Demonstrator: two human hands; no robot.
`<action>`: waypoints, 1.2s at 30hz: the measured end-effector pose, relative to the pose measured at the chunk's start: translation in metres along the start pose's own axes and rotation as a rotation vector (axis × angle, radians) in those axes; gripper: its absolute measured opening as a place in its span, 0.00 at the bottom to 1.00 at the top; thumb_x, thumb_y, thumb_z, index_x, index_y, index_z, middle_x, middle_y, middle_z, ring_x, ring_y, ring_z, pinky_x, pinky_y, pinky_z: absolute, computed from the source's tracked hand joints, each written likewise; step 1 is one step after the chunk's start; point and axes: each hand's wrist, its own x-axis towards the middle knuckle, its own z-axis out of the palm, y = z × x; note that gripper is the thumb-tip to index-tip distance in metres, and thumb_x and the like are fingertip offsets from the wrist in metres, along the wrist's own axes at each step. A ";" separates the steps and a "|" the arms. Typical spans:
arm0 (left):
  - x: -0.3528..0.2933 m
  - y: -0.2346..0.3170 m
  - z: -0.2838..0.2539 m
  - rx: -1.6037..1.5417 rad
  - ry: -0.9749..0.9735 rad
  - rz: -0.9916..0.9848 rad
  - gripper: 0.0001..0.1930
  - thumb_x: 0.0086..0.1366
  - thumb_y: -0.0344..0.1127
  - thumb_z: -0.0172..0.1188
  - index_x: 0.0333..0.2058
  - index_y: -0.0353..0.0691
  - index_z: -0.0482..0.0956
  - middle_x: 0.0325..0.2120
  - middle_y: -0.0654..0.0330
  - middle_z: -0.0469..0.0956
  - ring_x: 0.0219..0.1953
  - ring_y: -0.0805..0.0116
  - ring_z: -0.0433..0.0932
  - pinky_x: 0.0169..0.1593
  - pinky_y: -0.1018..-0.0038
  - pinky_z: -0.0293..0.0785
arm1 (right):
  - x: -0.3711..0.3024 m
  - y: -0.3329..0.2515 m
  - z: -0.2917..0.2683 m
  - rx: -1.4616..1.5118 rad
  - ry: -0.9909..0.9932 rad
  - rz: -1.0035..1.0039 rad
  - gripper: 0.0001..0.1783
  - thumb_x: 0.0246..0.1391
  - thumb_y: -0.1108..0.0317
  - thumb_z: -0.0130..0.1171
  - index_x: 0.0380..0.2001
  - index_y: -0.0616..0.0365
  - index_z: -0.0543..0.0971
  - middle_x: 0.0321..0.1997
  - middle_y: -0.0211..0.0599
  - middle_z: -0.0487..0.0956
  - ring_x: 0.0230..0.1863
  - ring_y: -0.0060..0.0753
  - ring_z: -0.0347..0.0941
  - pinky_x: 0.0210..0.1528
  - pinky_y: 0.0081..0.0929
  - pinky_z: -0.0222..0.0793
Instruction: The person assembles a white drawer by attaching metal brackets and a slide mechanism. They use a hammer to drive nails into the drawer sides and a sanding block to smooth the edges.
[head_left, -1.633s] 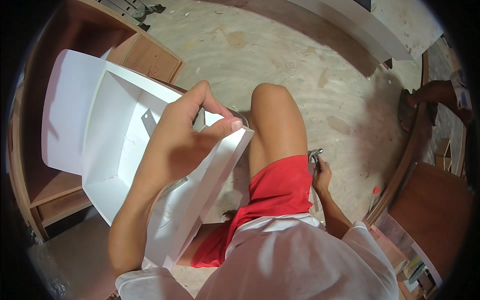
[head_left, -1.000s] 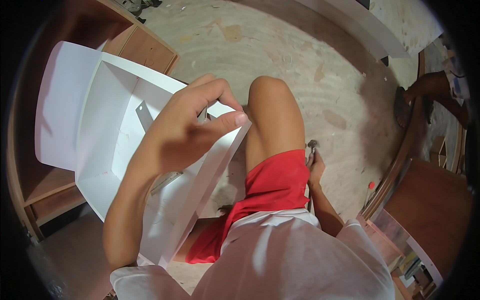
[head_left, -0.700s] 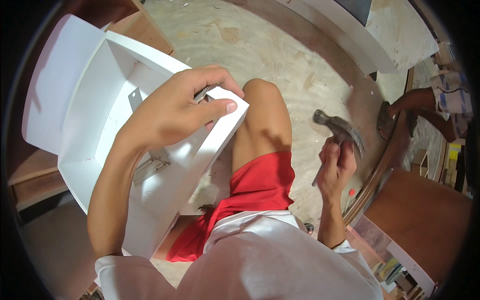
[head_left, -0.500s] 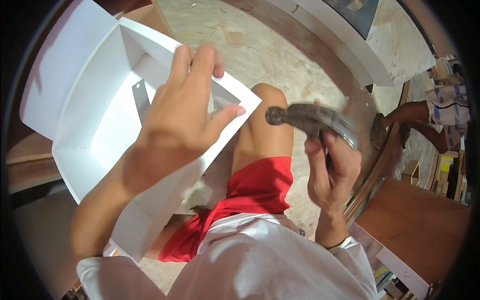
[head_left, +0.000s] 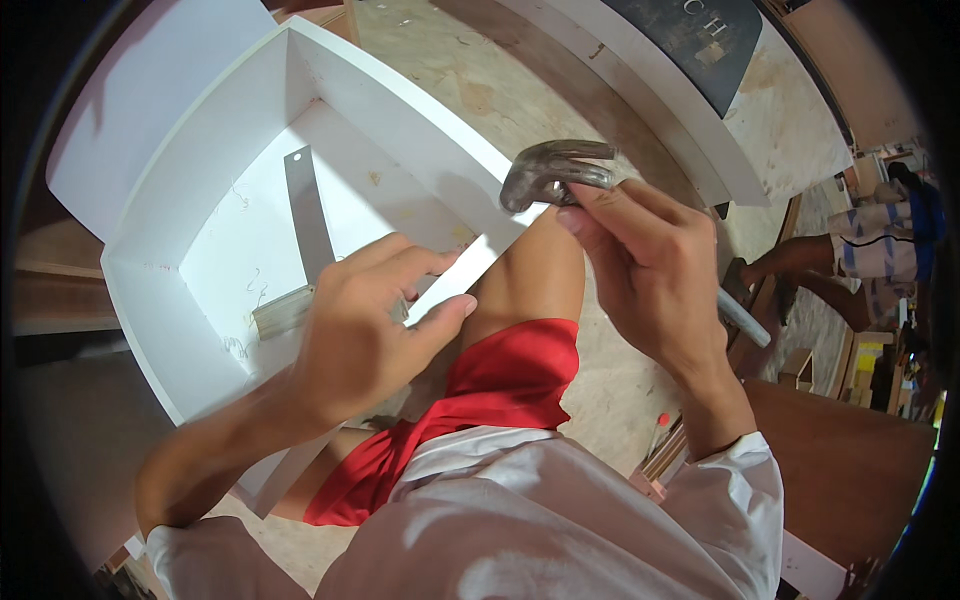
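A claw hammer [head_left: 545, 178] is in my right hand [head_left: 650, 260], gripped close under its metal head. Its handle passes behind the hand, and the end shows beyond the wrist. The head is over the near right corner of an open white box [head_left: 215, 110]. My left hand [head_left: 365, 330] straddles the top edge of the box's near wall, its thumb on the outer side and its fingers on the inner side. Inside the box lie a flat metal ruler [head_left: 309, 205] and a small ridged, brownish strip or block [head_left: 284, 312] beside my left hand.
A pale panel [head_left: 140, 110] stands behind the box at the left. White curved furniture with a dark top [head_left: 700, 50] is at the far right. Another person's legs [head_left: 800, 265] show at the right edge, near a brown board [head_left: 840, 460]. My knee [head_left: 540, 270] is beside the box.
The hammer has turned and risen, its head now near the box's corner. My left hand has slid down along the edge toward me, and more of the box's inside shows.
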 end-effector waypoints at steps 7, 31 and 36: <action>0.001 0.001 0.002 0.134 0.089 0.136 0.11 0.54 0.23 0.73 0.36 0.32 0.82 0.27 0.54 0.75 0.26 0.58 0.76 0.30 0.66 0.71 | -0.019 0.013 0.008 0.063 0.158 0.045 0.13 0.62 0.72 0.70 0.50 0.61 0.87 0.29 0.43 0.80 0.22 0.36 0.72 0.26 0.32 0.67; 0.018 0.029 -0.063 0.311 0.001 0.719 0.12 0.50 0.27 0.76 0.35 0.47 0.89 0.40 0.65 0.76 0.42 0.63 0.71 0.42 0.61 0.69 | -0.214 0.122 0.180 0.391 0.448 1.081 0.18 0.76 0.61 0.56 0.41 0.67 0.84 0.34 0.38 0.83 0.39 0.25 0.75 0.47 0.28 0.73; -0.014 0.025 -0.030 0.309 -0.023 0.897 0.18 0.43 0.35 0.73 0.38 0.53 0.91 0.37 0.72 0.69 0.42 0.65 0.61 0.40 0.62 0.61 | -0.082 -0.077 0.040 1.306 0.171 0.671 0.20 0.77 0.57 0.57 0.56 0.65 0.79 0.50 0.31 0.84 0.50 0.21 0.77 0.56 0.25 0.72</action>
